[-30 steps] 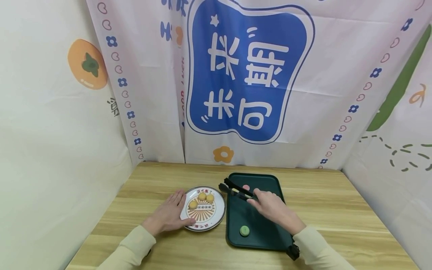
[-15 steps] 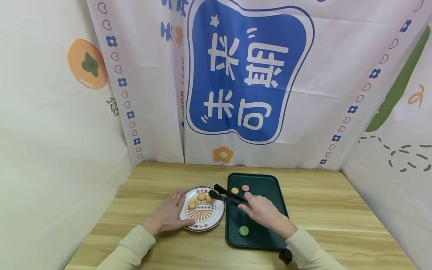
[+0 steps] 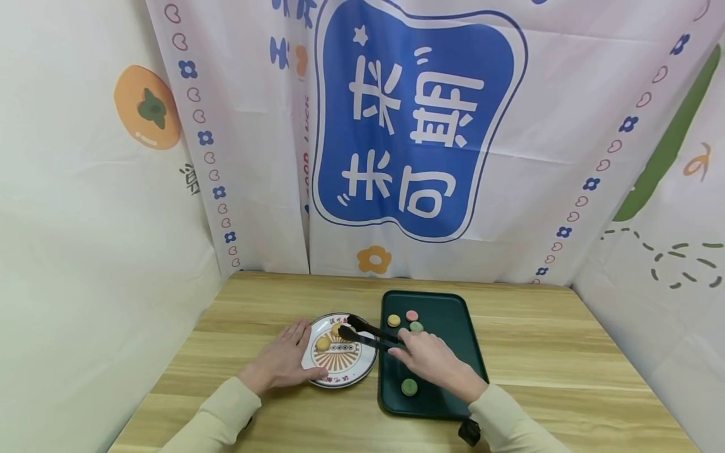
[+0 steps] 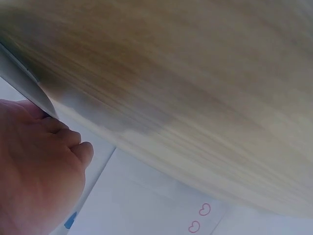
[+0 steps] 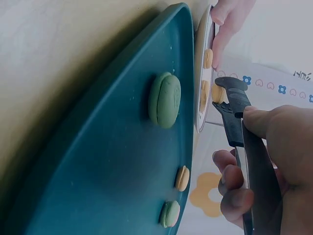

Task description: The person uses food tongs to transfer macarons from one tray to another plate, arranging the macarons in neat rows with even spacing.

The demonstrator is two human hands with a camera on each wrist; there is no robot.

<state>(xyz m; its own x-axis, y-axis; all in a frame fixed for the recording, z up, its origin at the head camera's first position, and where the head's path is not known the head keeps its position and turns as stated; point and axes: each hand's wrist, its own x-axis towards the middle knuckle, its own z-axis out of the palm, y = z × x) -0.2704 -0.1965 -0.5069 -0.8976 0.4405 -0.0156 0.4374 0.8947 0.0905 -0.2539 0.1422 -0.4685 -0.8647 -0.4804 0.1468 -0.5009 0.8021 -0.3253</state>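
My left hand [image 3: 283, 355] lies with straight fingers along the left side of a round white plate [image 3: 354, 371], its thumb over the rim. Black tongs [image 5: 261, 176] are gripped in my right hand [image 3: 427, 355], thumb on one arm and fingers curled round the other. The tongs' tips reach over the plate's upper right part. In the right wrist view a yellow macaron [image 5: 218, 93] shows at those tips. Two more yellow macarons lie on the plate, one of them a macaron [image 3: 323, 343] left of its middle and the other partly hidden by the tongs in the head view.
A dark green tray [image 3: 447, 308] stands right of the plate, under my right forearm. It bears a yellow macaron [image 3: 394, 320], a pink macaron [image 3: 411, 315], a small green macaron [image 3: 416, 326] and another green macaron [image 3: 410, 387] near its front edge. Printed cloth hangs behind the wooden table [image 3: 566, 352].
My right hand has moved left with the tongs, from over the tray until their tips overlap the macarons on the plate. My left hand stays at the plate.
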